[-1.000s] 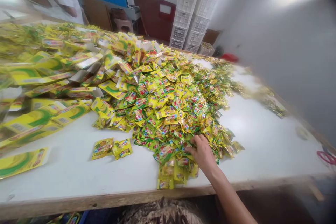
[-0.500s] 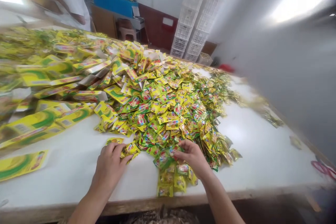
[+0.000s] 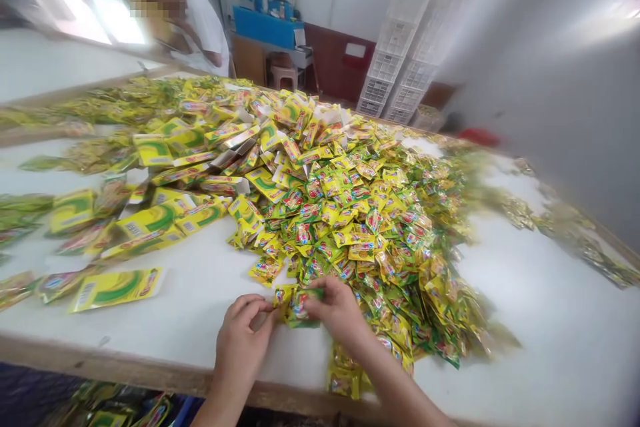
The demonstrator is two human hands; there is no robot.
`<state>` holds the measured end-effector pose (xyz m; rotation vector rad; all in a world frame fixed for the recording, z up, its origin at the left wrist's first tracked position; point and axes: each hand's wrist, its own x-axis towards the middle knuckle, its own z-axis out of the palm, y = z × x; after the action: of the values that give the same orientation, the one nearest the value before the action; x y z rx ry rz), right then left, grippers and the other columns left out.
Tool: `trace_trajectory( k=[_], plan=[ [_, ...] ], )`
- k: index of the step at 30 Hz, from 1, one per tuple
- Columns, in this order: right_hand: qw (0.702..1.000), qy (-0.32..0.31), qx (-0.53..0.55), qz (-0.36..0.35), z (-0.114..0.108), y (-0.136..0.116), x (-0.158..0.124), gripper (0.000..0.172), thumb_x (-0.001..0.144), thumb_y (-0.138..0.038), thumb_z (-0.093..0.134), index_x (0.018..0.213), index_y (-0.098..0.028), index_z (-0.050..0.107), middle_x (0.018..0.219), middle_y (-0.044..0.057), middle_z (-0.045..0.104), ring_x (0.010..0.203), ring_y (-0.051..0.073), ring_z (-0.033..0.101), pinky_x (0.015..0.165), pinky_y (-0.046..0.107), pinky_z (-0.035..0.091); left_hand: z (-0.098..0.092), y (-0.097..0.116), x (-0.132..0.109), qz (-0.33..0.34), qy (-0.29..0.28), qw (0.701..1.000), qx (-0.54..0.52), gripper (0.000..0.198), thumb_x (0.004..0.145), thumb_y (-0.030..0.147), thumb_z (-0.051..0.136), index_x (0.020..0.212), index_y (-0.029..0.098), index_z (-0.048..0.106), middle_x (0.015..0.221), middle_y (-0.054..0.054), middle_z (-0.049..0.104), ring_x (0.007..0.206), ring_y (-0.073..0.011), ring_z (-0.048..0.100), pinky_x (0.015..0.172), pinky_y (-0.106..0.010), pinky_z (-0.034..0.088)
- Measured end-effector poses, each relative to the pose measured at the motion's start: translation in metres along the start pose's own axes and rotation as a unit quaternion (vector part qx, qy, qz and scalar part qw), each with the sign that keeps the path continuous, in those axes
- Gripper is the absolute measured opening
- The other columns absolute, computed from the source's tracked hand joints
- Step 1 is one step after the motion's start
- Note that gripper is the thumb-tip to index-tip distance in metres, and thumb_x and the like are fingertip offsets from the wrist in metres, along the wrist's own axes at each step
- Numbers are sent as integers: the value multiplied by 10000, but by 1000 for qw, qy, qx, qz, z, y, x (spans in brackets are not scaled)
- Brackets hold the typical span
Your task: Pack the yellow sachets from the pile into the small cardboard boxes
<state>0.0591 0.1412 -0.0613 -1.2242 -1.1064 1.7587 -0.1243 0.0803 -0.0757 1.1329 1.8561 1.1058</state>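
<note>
My left hand (image 3: 246, 330) pinches a small yellow sachet (image 3: 281, 296) by its edge, close to the front of the white table (image 3: 200, 300). Between the thumb and fingers of my right hand (image 3: 340, 312) is a green sachet (image 3: 306, 317), which meets or overlaps the yellow one. Just beyond both hands rises a large heap of yellow and green sachets (image 3: 350, 213). Below my right forearm, several yellow sachets (image 3: 345, 380) lie at the table edge, partly hidden by the arm.
Yellow cartons (image 3: 155, 223) lie piled at the left, with one flat carton (image 3: 117, 288) nearer me. A co-worker (image 3: 207, 30) sits beyond the table. White crates (image 3: 387, 60) are stacked at the back. Packets fill a container (image 3: 120, 407) below the front edge.
My right hand has brought the green sachet left, from the heap's front to beside the yellow sachet in my left hand. The camera view has swung left, showing more table.
</note>
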Motion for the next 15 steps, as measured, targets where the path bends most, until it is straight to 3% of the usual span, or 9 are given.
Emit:
trace_trajectory(
  k=[4, 6, 9, 12, 13, 15],
  plan=[
    [996, 21, -73, -46, 23, 12, 13, 263, 653, -204, 729, 893, -191, 624, 574, -73, 497, 525, 113, 466, 492, 213, 378, -5, 19, -13, -31, -84, 989, -120, 127, 772, 294, 676, 692, 205, 632, 1037, -46, 704, 940, -220, 648, 829, -281, 484],
    [989, 25, -128, -68, 26, 11, 9, 229, 683, -180, 700, 903, -200, 637, 574, -68, 505, 535, 119, 472, 499, 214, 381, -8, 30, -17, -77, -119, 969, -202, 94, 803, 299, 662, 797, 208, 640, 1038, -43, 716, 951, -210, 651, 842, -279, 479],
    [969, 46, -211, -118, 27, 5, -2, 195, 716, -150, 659, 901, -209, 647, 681, -29, 598, 630, 141, 535, 576, 233, 443, -7, 40, -19, -117, -108, 948, -276, 260, 793, 317, 699, 1023, 210, 640, 1030, -56, 727, 967, -213, 654, 869, -297, 481],
    [959, 71, -230, -150, 30, 4, -14, 307, 752, -226, 677, 1055, -203, 637, 899, 39, 658, 782, 188, 601, 620, 263, 502, -3, 40, -23, -127, -83, 928, -339, 337, 760, 296, 739, 1065, 183, 650, 1035, -88, 737, 982, -226, 667, 892, -311, 488],
    [966, 55, -213, -135, 31, 6, -17, 328, 775, -289, 683, 1086, -195, 633, 914, 55, 661, 773, 199, 613, 587, 270, 514, -1, 39, -25, -124, -78, 923, -357, 317, 763, 287, 731, 1052, 177, 660, 1037, -96, 741, 972, -230, 675, 885, -317, 496],
    [982, -19, -167, -84, 32, 10, -21, 310, 816, -403, 666, 1036, -185, 665, 796, 54, 662, 633, 200, 607, 474, 282, 508, 2, 35, -30, -91, -70, 940, -322, 258, 797, 294, 679, 1026, 175, 676, 1018, -99, 751, 928, -233, 691, 835, -320, 525]
  ],
)
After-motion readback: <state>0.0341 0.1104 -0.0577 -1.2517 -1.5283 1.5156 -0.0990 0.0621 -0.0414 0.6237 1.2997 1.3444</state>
